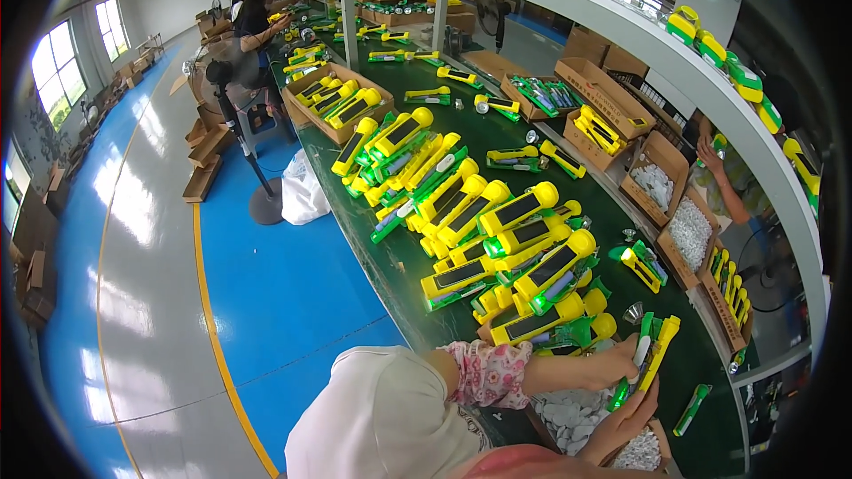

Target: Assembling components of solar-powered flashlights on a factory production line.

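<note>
Both of my hands are at an opened flashlight with a green half (645,333) and a yellow half (662,348). My left hand (612,365), below a floral sleeve cuff, has its fingers closed at the green half, beside a pale strip inside it. My right hand (628,417) wraps round the flashlight's lower end from the near side. A shiny reflector cup (633,312) lies just beyond my left hand. Under my forearms sits a box of white plastic pieces (568,415). A large pile of yellow-and-green flashlights (497,231) with dark panels lies to the left.
The long green bench (377,253) carries more flashlights and a carton (377,120) of them. Boxes of small white parts (690,232) line its right edge, under a grey metal shelf frame (781,168). Co-workers (257,22) are at the far end; another person's hand (710,153) is across the bench.
</note>
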The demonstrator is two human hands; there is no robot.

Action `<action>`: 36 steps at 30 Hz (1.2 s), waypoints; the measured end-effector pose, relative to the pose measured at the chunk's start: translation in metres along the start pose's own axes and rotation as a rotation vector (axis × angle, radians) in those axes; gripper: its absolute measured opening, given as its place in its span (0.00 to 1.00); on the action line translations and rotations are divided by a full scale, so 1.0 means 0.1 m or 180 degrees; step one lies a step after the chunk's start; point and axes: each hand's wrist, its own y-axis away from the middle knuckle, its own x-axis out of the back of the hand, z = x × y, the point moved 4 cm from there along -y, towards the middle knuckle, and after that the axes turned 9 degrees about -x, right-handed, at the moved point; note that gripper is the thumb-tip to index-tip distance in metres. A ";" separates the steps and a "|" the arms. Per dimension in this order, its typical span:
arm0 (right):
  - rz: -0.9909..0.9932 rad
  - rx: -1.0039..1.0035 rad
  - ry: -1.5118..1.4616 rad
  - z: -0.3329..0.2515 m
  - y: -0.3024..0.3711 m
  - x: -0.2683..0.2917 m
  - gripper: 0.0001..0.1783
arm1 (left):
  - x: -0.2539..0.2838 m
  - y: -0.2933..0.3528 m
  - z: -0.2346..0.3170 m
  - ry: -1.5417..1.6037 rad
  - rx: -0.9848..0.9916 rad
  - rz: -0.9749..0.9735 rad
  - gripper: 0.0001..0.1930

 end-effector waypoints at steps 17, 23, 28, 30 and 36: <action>-0.0969 0.0394 0.0783 0.03 0.02 0.07 0.26 | -0.10 0.07 -0.26 -0.0032 -0.1025 0.0458 0.34; -0.1320 -0.0137 0.2385 -0.21 0.34 0.05 0.35 | 0.11 -0.08 -0.32 -0.0840 -0.0167 0.0523 0.20; -0.1095 0.0025 0.1027 0.15 0.13 0.16 0.37 | 0.02 -0.03 -0.27 0.0337 -0.0711 0.0230 0.27; -0.2270 -0.1499 -0.2068 0.38 0.08 0.16 0.33 | -0.18 0.08 0.02 0.1144 -0.0501 -0.0409 0.28; -0.2579 -0.1954 -0.2301 0.34 0.19 -0.05 0.20 | -0.10 0.12 0.14 0.0634 -0.0251 -0.0526 0.34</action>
